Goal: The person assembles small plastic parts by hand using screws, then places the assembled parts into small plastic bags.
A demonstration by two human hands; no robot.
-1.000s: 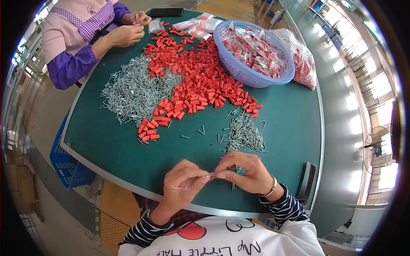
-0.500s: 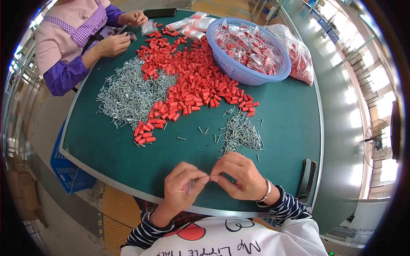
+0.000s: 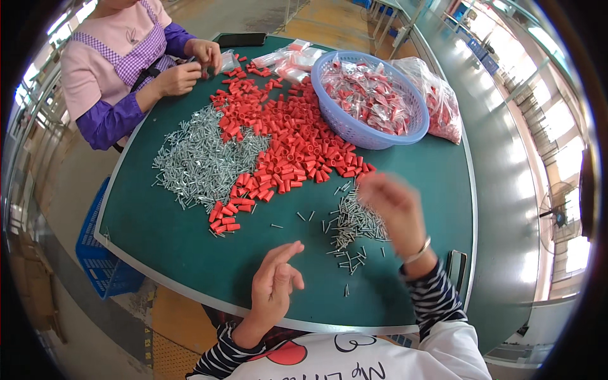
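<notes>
My left hand (image 3: 275, 284) hovers over the near side of the green table, fingers stretched and thumb bent, nothing visible in it. To the right, my right hand (image 3: 394, 206) is smeared by motion above the small pile of screws (image 3: 353, 220), its fingertips close to the edge of the red plastic caps (image 3: 297, 149). What its fingers hold, if anything, is hidden by the blur. A few loose screws (image 3: 346, 290) lie between my hands. Left of the caps spreads a larger heap of silvery screws (image 3: 206, 158).
A lavender plastic basket (image 3: 326, 107) holds bagged red pieces; a clear sack (image 3: 446, 104) stands behind it. Flat plastic bags (image 3: 285, 62) and a dark phone (image 3: 242, 40) lie at the back. Another phone (image 3: 457, 269) is at right. A co-worker's hands (image 3: 190, 71) handle something small at far left.
My hands have parted from a pinch together. The right has swung up and away over the small screw pile; the left has opened. The view has shifted slightly.
</notes>
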